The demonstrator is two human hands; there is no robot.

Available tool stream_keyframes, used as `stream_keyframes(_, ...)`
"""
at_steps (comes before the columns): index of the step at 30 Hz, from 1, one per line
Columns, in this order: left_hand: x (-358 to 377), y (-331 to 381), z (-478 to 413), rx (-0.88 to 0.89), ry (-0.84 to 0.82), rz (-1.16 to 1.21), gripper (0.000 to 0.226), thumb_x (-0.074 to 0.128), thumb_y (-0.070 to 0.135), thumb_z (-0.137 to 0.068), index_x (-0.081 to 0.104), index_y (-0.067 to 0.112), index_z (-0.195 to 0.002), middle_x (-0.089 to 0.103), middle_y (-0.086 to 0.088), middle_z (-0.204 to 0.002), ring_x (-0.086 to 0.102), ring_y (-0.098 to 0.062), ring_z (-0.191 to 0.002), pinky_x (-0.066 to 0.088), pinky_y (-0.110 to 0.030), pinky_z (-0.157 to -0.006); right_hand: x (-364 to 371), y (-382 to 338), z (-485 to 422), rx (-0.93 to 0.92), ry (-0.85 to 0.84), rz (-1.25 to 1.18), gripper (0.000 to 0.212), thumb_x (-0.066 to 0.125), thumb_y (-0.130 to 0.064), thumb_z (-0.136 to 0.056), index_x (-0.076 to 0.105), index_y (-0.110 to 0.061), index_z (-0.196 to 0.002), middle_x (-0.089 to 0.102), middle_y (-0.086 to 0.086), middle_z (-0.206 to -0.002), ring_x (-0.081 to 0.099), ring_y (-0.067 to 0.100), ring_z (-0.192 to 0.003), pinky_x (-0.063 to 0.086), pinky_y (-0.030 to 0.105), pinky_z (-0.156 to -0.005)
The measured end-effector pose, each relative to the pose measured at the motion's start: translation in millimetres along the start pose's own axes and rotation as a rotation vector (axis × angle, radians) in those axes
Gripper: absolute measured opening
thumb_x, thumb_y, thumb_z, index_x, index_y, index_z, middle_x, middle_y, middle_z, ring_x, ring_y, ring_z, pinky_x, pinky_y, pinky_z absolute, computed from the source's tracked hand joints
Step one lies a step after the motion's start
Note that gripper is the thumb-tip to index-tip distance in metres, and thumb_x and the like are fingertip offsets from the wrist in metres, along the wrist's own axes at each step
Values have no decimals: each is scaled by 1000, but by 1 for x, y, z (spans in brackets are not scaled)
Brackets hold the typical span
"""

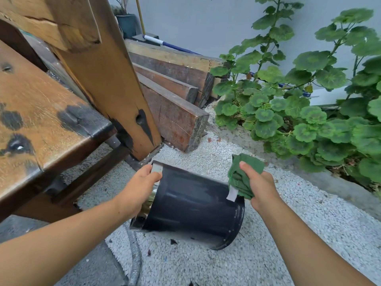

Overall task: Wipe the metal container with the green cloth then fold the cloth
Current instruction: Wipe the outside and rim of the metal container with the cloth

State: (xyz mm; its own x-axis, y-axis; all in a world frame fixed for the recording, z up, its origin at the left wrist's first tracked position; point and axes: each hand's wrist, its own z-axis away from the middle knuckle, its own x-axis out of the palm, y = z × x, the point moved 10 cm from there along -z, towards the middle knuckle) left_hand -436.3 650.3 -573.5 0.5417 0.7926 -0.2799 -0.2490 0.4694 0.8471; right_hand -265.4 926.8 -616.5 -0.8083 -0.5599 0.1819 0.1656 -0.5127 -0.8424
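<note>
Head view: the tilted metal container (191, 205) is gripped at its rim by the left hand (137, 188); the bunched green cloth (243, 176) is clutched by the right hand (260, 186).

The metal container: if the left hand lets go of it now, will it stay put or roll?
Probably rolls: the metal container is a smooth cylinder held tilted on its side. The gravel below might stop it soon. It seems light, since the left hand alone grips its rim.

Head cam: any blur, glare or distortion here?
Head view: soft, even daylight, no hard shadows; faint sheen streaks on the metal container; wide-angle bending toward the edges, wooden bench stretched; slight blur on the green cloth.
</note>
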Motion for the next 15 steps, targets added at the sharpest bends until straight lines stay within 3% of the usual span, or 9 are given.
stream_keyframes(4,9,-1,1,-59,25,34,61,44,31,-98,29,15,-155,28,4,-164,24,-19,-149,19,-41,-117,32,-38,11,-283,-14,344,12,76,-34,-88,73,-26,-97,79,-1,-96,76,17,-83,62,39,-78)
stream_keyframes(8,31,15,11,-61,26,72,61,35,55,-103,29,26,-156,31,12,-159,26,-14,-149,22,-36,-117,91,-33,37,-240,-183,346,32,76,-42,-84,57,-31,-107,73,-4,-101,74,16,-87,63,43,-79)
stream_keyframes(9,39,21,17,-44,-1,83,56,35,56,-103,37,30,-152,41,21,-149,36,-4,-143,28,-26,-112,102,-33,41,-269,-199,392,33,75,-41,-85,53,-33,-108,71,-7,-100,73,13,-86,62,39,-78)
stream_keyframes(11,52,29,24,-10,-27,92,30,34,50,-105,59,38,-117,57,41,-110,57,26,-99,40,2,-83,122,-34,50,-337,-216,507,35,70,-39,-88,51,-34,-117,68,-11,-97,68,8,-83,58,34,-75)
stream_keyframes(12,58,31,26,5,-41,92,30,32,45,-107,60,38,-101,65,41,-86,57,31,-76,41,7,-64,131,-34,54,-356,-225,567,38,67,-38,-90,50,-33,-124,68,-11,-96,67,8,-83,57,34,-74)
stream_keyframes(13,63,34,29,22,-43,88,31,29,42,-109,57,39,-93,66,41,-70,55,33,-66,39,7,-53,137,-32,55,-366,-226,629,41,64,-38,-91,48,-32,-129,67,-10,-96,66,10,-83,57,36,-73)
stream_keyframes(15,68,40,34,39,-48,107,31,26,39,-110,50,43,-90,57,50,-60,50,36,-62,36,8,-49,143,-31,57,-385,-196,754,45,59,-42,-93,45,-28,-134,67,-5,-97,65,17,-85,56,38,-72)
